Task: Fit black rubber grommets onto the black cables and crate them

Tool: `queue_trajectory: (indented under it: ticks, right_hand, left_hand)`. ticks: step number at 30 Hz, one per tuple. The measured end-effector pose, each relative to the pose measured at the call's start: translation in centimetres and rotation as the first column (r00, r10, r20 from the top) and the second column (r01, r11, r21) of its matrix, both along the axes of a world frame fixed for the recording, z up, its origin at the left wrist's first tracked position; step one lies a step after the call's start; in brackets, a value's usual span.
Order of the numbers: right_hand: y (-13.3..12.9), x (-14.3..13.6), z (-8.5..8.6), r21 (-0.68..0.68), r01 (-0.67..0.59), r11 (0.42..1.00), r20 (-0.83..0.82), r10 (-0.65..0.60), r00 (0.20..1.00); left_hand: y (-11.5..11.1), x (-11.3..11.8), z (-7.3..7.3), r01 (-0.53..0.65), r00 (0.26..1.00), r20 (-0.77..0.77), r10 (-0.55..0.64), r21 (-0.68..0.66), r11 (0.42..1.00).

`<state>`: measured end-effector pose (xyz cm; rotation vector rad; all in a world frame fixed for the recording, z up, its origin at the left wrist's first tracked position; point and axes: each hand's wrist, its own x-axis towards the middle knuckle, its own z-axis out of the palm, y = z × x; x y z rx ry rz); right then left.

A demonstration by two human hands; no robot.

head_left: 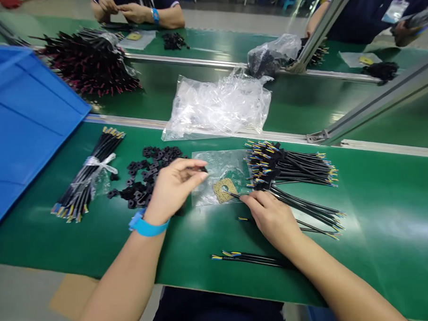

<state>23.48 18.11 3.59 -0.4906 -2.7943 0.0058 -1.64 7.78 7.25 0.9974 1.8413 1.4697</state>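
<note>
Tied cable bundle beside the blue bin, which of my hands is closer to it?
Left. Your left hand, a small black part in its grip, is right of the bundle, across the black pile; your right hand is farther right, past the sponge.

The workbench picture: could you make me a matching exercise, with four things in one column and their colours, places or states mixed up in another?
Column one
1. Left hand
2. Right hand
3. Sponge
4. Bundle of cables nearest the blue bin

Column two
A. Yellowish, lying on clear plastic
B. Holding a black cable
C. Bound with a white tie
D. Pinching a small black piece

Right pairs: 1-D, 2-B, 3-A, 4-C
</note>
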Motion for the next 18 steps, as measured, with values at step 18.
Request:
queue_trajectory:
  ticks: [18]
  right_hand:
    - [-0.5,1.2,3.2,-0.257,-0.099,0.961,-0.392,-0.010,0.920]
  left_hand:
    - [0.0,1.8,0.2,0.282,0.911,0.331,-0.246,-0.066,0.957]
